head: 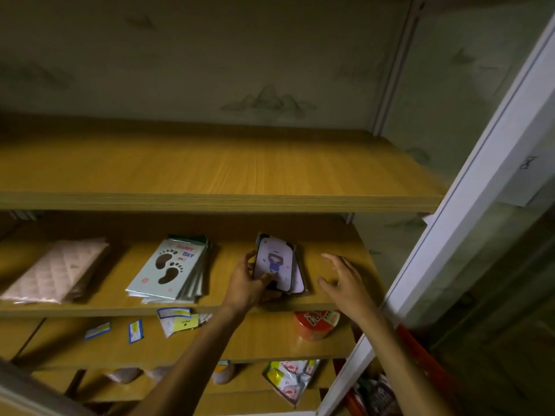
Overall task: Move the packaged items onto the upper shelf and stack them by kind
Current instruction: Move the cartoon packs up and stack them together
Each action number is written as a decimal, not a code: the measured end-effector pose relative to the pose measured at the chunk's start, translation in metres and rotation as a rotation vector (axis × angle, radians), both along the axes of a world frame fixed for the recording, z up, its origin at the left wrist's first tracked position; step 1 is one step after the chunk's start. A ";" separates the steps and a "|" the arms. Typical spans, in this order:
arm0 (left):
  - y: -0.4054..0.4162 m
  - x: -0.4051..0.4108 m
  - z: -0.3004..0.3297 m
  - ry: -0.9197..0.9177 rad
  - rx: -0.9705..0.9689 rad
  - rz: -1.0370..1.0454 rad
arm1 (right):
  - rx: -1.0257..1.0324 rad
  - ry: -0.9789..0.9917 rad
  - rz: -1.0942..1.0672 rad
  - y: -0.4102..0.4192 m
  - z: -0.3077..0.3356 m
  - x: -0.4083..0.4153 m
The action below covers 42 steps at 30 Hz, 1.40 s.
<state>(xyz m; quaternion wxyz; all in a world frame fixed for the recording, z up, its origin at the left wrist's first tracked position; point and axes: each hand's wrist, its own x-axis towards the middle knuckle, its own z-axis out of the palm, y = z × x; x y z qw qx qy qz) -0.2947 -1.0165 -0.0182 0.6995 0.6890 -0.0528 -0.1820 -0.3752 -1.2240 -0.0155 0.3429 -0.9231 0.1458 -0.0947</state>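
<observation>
A small stack of packaged phone cases (277,262) with a cartoon girl on top lies on the middle shelf (105,307). My left hand (246,283) grips the stack's left and front edge, thumb on the top case. My right hand (342,279) hovers open just right of the stack, fingers spread, touching nothing. A pile of light-blue footprint packages (168,270) lies left of my left hand. Farther left lies a pink quilted package (52,273). The upper shelf (210,169) above is a bare wooden board.
A white door frame (468,187) and glass door stand close on the right. Lower shelves hold small blue-and-yellow label packets (177,321), a red tub (315,324) and snack bags (289,379). A red crate (426,361) sits at the lower right.
</observation>
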 end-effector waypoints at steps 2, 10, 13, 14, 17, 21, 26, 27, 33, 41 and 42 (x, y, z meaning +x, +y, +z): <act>-0.005 0.001 0.001 -0.055 0.068 0.008 | -0.013 -0.018 -0.004 -0.004 0.001 0.000; 0.006 0.007 -0.001 -0.512 0.703 -0.058 | 0.000 -0.017 0.002 -0.008 0.003 -0.003; 0.018 0.008 0.000 -0.616 0.861 -0.135 | 0.007 -0.019 0.006 -0.002 0.004 -0.001; 0.024 0.008 0.000 -0.621 0.869 -0.146 | 0.005 -0.016 0.012 0.001 0.005 0.000; 0.049 0.009 0.004 -0.629 0.880 -0.144 | -0.005 -0.037 0.047 0.015 0.009 0.007; 0.094 0.004 0.013 -0.641 0.890 -0.090 | -0.012 -0.053 0.136 0.050 0.018 0.020; 0.164 -0.007 0.022 -0.700 0.875 0.029 | 0.000 -0.083 0.270 0.115 0.023 0.039; 0.179 -0.012 0.026 -0.706 0.886 0.058 | -0.010 -0.103 0.300 0.131 0.024 0.043; 0.307 -0.039 0.038 -0.634 0.935 0.234 | -0.022 -0.133 0.480 0.255 0.037 0.063; 0.506 -0.090 0.027 -0.468 0.985 0.415 | -0.023 -0.154 0.688 0.449 0.036 0.062; 0.527 -0.097 0.025 -0.459 0.984 0.437 | -0.018 -0.144 0.714 0.472 0.035 0.063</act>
